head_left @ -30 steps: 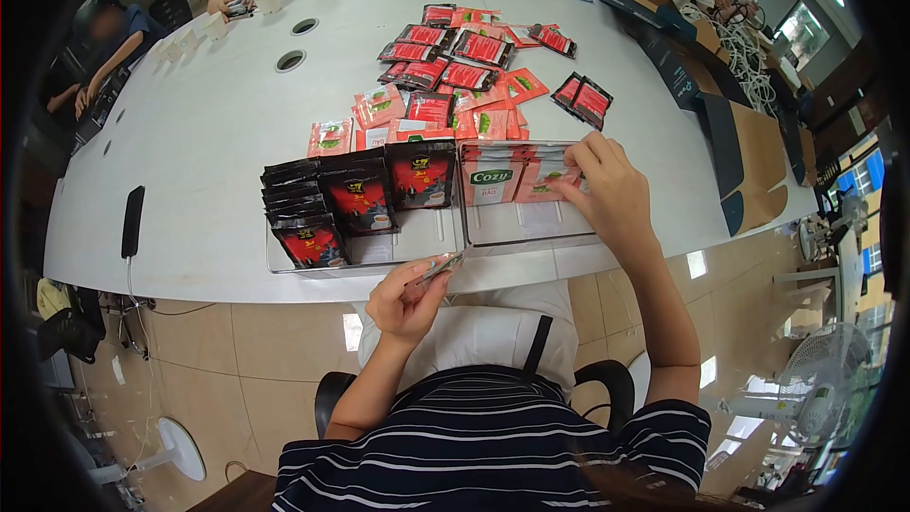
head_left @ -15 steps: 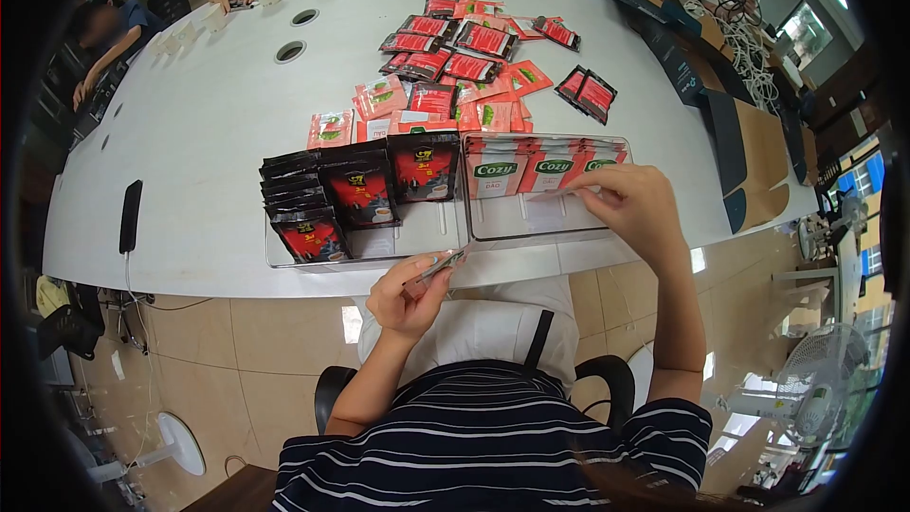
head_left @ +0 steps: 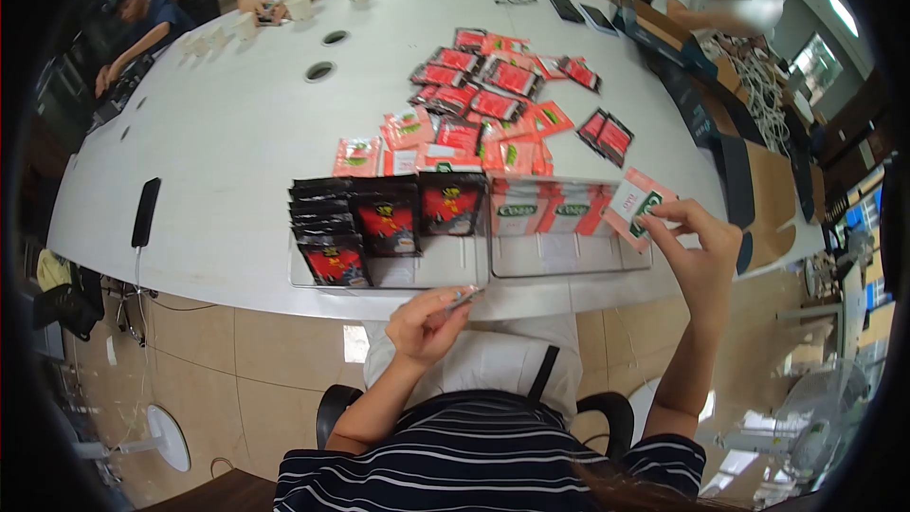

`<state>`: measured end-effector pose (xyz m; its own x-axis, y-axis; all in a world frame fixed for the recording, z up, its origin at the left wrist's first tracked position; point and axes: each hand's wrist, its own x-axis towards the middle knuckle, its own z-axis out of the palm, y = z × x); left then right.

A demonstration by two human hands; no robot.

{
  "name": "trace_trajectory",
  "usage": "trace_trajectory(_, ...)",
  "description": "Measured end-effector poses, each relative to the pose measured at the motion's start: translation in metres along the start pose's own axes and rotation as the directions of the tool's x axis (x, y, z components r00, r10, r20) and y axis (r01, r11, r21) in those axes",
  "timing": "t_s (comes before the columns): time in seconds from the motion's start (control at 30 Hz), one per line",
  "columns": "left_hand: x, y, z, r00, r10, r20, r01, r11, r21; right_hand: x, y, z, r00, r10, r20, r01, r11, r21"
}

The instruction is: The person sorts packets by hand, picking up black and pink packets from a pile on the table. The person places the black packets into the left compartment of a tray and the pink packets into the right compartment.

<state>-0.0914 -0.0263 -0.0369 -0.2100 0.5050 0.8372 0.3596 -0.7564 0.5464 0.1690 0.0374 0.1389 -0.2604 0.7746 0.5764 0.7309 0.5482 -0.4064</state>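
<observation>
My right hand (head_left: 701, 242) pinches a pink and white Cozy tea sachet (head_left: 629, 201), tilted, above the right end of the right-hand clear tray (head_left: 569, 261). Several Cozy sachets (head_left: 517, 213) stand upright along that tray's back. My left hand (head_left: 427, 327), in front of the trays, grips a thin sachet (head_left: 464, 300) seen nearly edge-on, its print unreadable. Beside the right tray is a left-hand clear tray (head_left: 393, 275), where black and red coffee sachets (head_left: 389, 218) stand in rows.
Behind the trays lies a loose pile of red, black and pink sachets (head_left: 474, 104). A black phone (head_left: 146, 211) rests at left. Open cardboard boxes (head_left: 754, 161) line the right edge. Paper cups (head_left: 300, 7) and other people are across the white table (head_left: 218, 152).
My right hand has moved right and away from the sachet row, turning the Cozy sachet face-up into view. My left hand keeps its grip. The camera view has shifted.
</observation>
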Motion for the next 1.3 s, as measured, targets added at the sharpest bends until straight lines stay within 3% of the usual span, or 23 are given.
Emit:
trace_trajectory(0.17, -0.005, -0.004, 0.003, 1.000, -0.008, -0.030, 0.007, 0.999, -0.046, 0.007, -0.004, 0.008, 0.994, 0.087, -0.063, -0.078, 0.988, 0.130)
trace_trajectory(0.2, -0.004, -0.003, 0.001, 1.000, -0.023, -0.002, 0.023, 0.999, -0.037, 0.007, -0.006, 0.007, 0.997, 0.074, 0.000, -0.073, 0.989, 0.130)
trace_trajectory(0.33, -0.010, 0.001, -0.007, 0.996, -0.080, 0.050, 0.082, 0.996, -0.033, 0.009, 0.003, 0.021, 0.963, -0.056, 0.264, 0.055, 0.998, 0.011)
trace_trajectory(0.43, -0.021, -0.009, -0.005, 0.995, -0.096, -0.020, 0.093, 0.991, -0.099, 0.008, 0.015, 0.048, 0.901, -0.293, 0.321, 0.352, 0.925, -0.141)
trace_trajectory(0.57, -0.012, -0.001, -0.002, 0.987, -0.146, -0.070, 0.137, 0.982, -0.129, 0.014, 0.015, 0.066, 0.855, -0.277, 0.438, 0.411, 0.877, -0.248)
trace_trajectory(0.67, -0.015, -0.003, -0.007, 0.990, -0.135, -0.042, 0.133, 0.990, -0.056, 0.017, 0.013, 0.072, 0.919, -0.268, 0.290, 0.347, 0.898, -0.271)
trace_trajectory(0.9, -0.006, -0.003, 0.000, 0.996, -0.084, 0.037, 0.090, 0.974, -0.208, 0.020, 0.027, 0.078, 0.913, -0.188, 0.361, 0.292, 0.921, -0.257)
trace_trajectory(1.1, -0.004, 0.000, -0.001, 0.996, -0.048, 0.070, 0.056, 0.991, -0.119, 0.020, 0.033, 0.078, 0.908, -0.190, 0.374, 0.294, 0.924, -0.244)
trace_trajectory(1.2, -0.003, 0.001, 0.000, 0.990, -0.118, 0.077, 0.128, 0.981, -0.144, 0.020, 0.032, 0.076, 0.906, -0.196, 0.375, 0.298, 0.924, -0.238)
trace_trajectory(1.3, -0.001, 0.001, 0.000, 0.992, -0.114, 0.046, 0.118, 0.990, -0.082, 0.020, 0.025, 0.072, 0.932, -0.252, 0.261, 0.300, 0.940, -0.163)
